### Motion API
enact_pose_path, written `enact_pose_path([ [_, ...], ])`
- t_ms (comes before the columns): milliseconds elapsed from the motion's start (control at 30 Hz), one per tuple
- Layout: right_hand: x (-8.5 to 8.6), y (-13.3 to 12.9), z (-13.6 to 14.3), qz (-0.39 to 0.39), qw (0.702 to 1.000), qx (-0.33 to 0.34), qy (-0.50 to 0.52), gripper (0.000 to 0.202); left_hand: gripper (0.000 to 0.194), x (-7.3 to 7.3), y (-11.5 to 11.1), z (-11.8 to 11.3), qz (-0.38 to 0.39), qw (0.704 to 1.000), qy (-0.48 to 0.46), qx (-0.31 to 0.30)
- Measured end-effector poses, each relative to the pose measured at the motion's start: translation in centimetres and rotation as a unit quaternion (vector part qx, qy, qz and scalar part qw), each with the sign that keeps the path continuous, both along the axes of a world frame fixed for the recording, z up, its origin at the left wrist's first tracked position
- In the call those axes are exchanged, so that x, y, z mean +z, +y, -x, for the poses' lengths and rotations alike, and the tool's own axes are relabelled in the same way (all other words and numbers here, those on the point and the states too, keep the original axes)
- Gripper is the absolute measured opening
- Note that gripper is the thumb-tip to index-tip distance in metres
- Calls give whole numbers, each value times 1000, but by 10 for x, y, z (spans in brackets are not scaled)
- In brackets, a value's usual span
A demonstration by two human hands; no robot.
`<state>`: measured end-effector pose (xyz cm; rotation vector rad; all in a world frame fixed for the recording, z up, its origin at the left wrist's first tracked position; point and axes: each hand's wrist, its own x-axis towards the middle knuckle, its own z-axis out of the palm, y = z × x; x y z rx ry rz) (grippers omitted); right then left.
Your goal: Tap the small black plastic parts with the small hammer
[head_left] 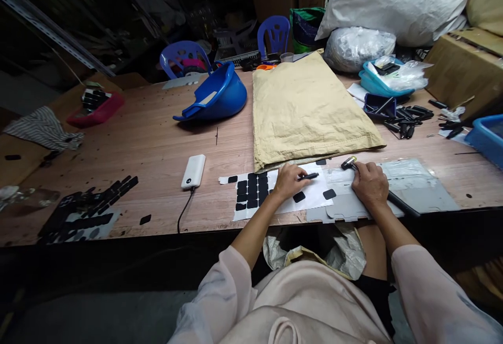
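My left hand is closed on a small black rod-shaped piece, whose tip points right. Under that hand lies a white sheet bearing rows of black rounded patches. Two loose black patches, one at the sheet's middle and one at its right edge, lie nearby. My right hand is wrapped round the black handle of a hammer. The hammer's metal head shows beyond the fingers, over a grey board partly covered in clear tape.
A tan sack lies flat behind my hands. To the left are a white power bank with a cable, a tipped blue basin and black strips. Black rod pieces, a carton and a blue tub stand right.
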<state>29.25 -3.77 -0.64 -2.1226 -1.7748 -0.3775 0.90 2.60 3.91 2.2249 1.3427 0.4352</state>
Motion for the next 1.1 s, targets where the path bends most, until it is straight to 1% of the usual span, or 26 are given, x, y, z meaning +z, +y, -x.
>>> enact_pose_path([
  [67, 0, 0, 0, 0, 1000, 0, -3, 34, 13, -9, -18, 6, 21, 1000, -8, -13],
  [167, 0, 0, -1, -1, 1000, -1, -4, 32, 17, -21, -32, 6, 29, 999, -29, 14],
  [267, 0, 1, -5, 0, 1000, 4, 2, 32, 19, -27, -34, 4, 18, 998, -47, 28],
  [367, 3, 1, -9, 0, 1000, 16, 20, 31, 20, -28, -32, 3, 15, 998, -56, 28],
  [433, 8, 0, -6, -14, 999, 31, 43, 31, 20, -28, -31, 3, 19, 997, -61, 32],
  [500, 17, -4, 5, -44, 995, 47, 81, 33, 20, -28, -30, 3, 26, 997, -68, 39],
  [600, 31, -15, 33, -85, 978, 90, 171, 35, 20, -28, -30, 3, 34, 995, -79, 44],
  [667, 38, -24, 55, -76, 960, 140, 229, 35, 19, -28, -30, 3, 37, 995, -82, 47],
  [733, 42, -33, 74, -47, 945, 181, 268, 36, 19, -28, -30, 2, 38, 995, -82, 51],
  [800, 43, -41, 88, -31, 936, 202, 286, 36, 18, -29, -30, 2, 39, 995, -80, 54],
  [900, 40, -51, 101, -47, 932, 218, 286, 37, 17, -30, -30, 1, 37, 995, -72, 51],
  [967, 35, -55, 106, -53, 933, 231, 270, 37, 18, -30, -30, 1, 35, 996, -68, 49],
  [1033, 29, -57, 108, -35, 939, 238, 247, 38, 17, -30, -30, 1, 33, 996, -68, 53],
  [1100, 24, -57, 108, -13, 946, 230, 228, 38, 16, -30, -30, 1, 30, 996, -69, 55],
])
